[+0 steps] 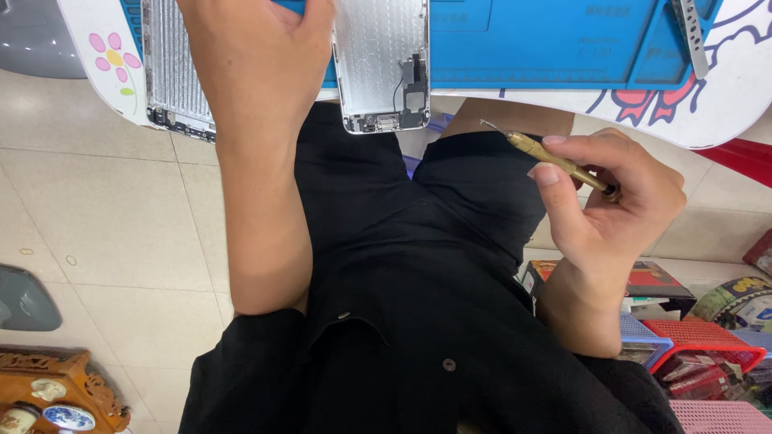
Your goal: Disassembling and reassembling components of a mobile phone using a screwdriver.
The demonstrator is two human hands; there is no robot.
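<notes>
Left hand [257, 48] pressed flat on silver phone housing [382, 64] at edge of blue mat [531, 44], fingers closed over it. Right hand [611, 201] pinched brass screwdriver [559, 161] over lap, clear of table.

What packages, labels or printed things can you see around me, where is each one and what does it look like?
Blue rubber work mat: on the white table at top, flat, faint printed markings.
Flat dark box with red and orange print: on the floor at right, beside the right hand.
Round yellow and black printed package: far right edge, partly cut off.
Red plastic mesh basket: lower right, holding small wrapped packets.
</notes>
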